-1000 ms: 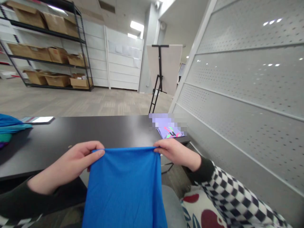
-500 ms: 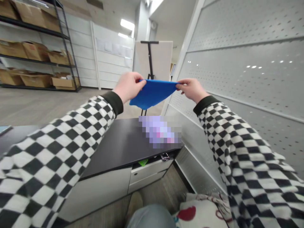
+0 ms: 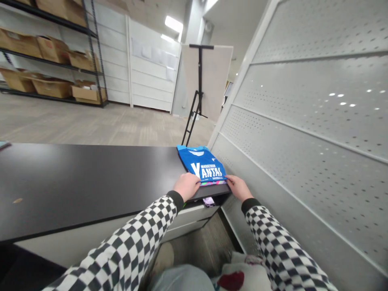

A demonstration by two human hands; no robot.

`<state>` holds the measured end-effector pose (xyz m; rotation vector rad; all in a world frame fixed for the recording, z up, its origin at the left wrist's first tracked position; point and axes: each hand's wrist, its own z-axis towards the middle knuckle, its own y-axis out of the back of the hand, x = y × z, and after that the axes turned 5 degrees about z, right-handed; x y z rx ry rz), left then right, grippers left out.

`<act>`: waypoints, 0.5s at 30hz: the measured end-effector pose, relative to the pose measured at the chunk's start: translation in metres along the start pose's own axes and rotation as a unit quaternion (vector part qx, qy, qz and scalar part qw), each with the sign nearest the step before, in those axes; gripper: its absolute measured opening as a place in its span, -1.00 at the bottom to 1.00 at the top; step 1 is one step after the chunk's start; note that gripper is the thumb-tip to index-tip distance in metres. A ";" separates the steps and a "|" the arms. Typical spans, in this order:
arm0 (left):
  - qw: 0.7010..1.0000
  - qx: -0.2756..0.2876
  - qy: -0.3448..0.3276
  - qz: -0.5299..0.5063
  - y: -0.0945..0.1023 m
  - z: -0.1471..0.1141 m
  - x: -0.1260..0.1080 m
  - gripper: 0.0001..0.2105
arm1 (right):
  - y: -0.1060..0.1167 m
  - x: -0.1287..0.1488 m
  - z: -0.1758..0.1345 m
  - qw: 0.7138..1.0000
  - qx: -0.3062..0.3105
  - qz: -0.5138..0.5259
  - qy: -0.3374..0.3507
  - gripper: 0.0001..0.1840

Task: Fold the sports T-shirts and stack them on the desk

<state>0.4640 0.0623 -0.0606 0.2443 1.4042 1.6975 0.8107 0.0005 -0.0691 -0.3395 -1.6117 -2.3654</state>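
Note:
A folded blue T-shirt [image 3: 202,162] with white lettering lies at the right end of the dark tabletop [image 3: 91,173], its neckline pointing away from me. Beneath its near edge shows a strip of a multicoloured folded garment [image 3: 214,183], and lighter blue cloth peeks out at the far edge. My left hand [image 3: 187,186] pinches the near left corner of the T-shirt, fingers closed. At the near right corner, my right hand [image 3: 238,187] has its thumb and fingers closed on the hem.
A perforated white panel wall [image 3: 287,141] rises close on the right. Behind the table stands a black easel with a board [image 3: 209,81]. Shelves with cardboard boxes [image 3: 51,87] are at the far left. An open drawer [image 3: 194,212] sits below the tabletop.
The blue T-shirt, held up in the air between both hands before, now lies flat on the folded garments. Both hands have come down with it to the table.

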 end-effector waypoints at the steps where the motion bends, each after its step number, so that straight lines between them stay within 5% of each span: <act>1: 1.000 0.003 -0.002 0.010 0.003 0.000 0.000 -0.74 | 0.000 -0.001 -0.001 1.000 -0.003 0.001 -0.001 -0.60; 10: 0.999 0.013 -0.017 0.033 0.006 -0.010 -0.005 -0.77 | 0.004 -0.010 -0.021 0.998 0.027 -0.041 0.035 -0.53; 15: 1.000 0.002 -0.004 -0.005 0.004 -0.008 -0.003 -0.72 | 0.010 0.013 -0.008 0.993 0.077 -0.092 0.009 -0.34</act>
